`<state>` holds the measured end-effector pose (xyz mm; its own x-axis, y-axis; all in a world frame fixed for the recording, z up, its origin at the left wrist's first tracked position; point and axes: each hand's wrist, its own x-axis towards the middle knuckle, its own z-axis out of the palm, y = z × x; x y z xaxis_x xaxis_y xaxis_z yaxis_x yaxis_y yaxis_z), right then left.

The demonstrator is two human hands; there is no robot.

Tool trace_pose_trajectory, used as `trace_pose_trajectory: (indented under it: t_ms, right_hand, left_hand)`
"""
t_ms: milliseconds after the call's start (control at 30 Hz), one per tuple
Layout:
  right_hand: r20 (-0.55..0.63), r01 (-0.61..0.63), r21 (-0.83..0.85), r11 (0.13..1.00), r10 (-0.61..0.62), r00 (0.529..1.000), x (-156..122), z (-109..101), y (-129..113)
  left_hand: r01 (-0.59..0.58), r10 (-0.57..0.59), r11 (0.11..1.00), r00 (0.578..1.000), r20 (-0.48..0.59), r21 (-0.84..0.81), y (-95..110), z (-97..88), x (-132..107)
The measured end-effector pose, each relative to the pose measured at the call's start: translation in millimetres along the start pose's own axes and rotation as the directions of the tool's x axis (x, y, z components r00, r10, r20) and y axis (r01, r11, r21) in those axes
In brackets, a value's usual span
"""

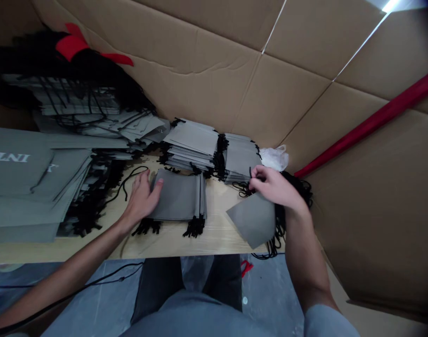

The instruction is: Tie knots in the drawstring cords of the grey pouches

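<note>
My left hand (143, 195) lies flat with fingers spread on the left edge of a small stack of grey drawstring pouches (180, 196) in the middle of the wooden table (172, 241). My right hand (274, 186) is closed in a pinch on the top corner of a single grey pouch (253, 219), which hangs tilted over the table's front right edge. Black drawstrings (280, 224) trail beneath that hand.
Two taller stacks of grey pouches (200, 142) stand behind, against a cardboard wall (214, 70). Larger grey bags (31, 182) are piled at the left, with more stacks and black cords (77, 100) behind. A white plastic bag (275, 158) and a red bar (368, 122) lie at the right.
</note>
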<state>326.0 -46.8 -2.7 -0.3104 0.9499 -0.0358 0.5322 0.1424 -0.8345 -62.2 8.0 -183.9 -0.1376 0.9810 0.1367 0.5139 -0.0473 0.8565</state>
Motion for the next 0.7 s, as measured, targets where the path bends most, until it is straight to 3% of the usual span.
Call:
trace_pose_trajectory:
  t_ms: [67, 133, 233, 300, 333, 433, 533, 567, 600, 667, 700]
  right_hand:
    - [-0.007, 0.052, 0.088, 0.995, -0.051, 0.999, -9, -13, -13]
    - [0.014, 0.102, 0.187, 0.977, -0.106, 0.994, -14, -16, -28]
    - [0.088, 0.152, 0.490, 0.858, -0.222, 0.971, -12, -2, -52]
    - [0.147, 0.140, 0.578, 0.804, -0.271, 0.951, -5, 12, -65]
    - [0.155, 0.129, 0.613, 0.779, -0.279, 0.948, -1, 19, -70]
    - [0.179, 0.106, 0.668, 0.737, -0.297, 0.938, 9, 31, -80]
    - [0.101, 0.161, 0.660, 0.733, -0.299, 0.949, 15, 32, -79]
    - [0.075, 0.184, 0.640, 0.746, -0.299, 0.951, 16, 32, -77]
    - [0.057, 0.203, 0.610, 0.766, -0.298, 0.953, 17, 31, -74]
    - [0.051, 0.228, 0.538, 0.812, -0.301, 0.952, 20, 30, -68]
    - [0.053, 0.235, 0.499, 0.834, -0.300, 0.952, 21, 30, -65]
  left_hand:
    - [-0.136, 0.138, 0.989, 0.990, 0.039, -0.057, 22, -4.4, -13]
    - [-0.266, 0.292, 0.950, 0.943, 0.158, -0.164, 51, -10.3, -28]
    - [-0.363, 0.498, 0.851, 0.787, 0.364, -0.380, 100, -18.9, -53]
    - [-0.336, 0.628, 0.740, 0.655, 0.420, -0.582, 128, -22.1, -68]
    - [-0.303, 0.642, 0.719, 0.633, 0.432, -0.625, 139, -23.1, -75]
    - [-0.188, 0.619, 0.707, 0.631, 0.468, -0.682, 161, -29.3, -84]
    - [-0.091, 0.537, 0.795, 0.568, 0.624, -0.600, 165, -52.1, -78]
    - [-0.101, 0.503, 0.815, 0.614, 0.609, -0.571, 165, -64.1, -74]
    - [-0.157, 0.493, 0.818, 0.686, 0.535, -0.553, 164, -77.7, -69]
    - [-0.354, 0.482, 0.836, 0.839, 0.252, -0.418, 164, -106.3, -59]
    - [-0.426, 0.474, 0.853, 0.874, 0.106, -0.300, 164, -119.4, -54]
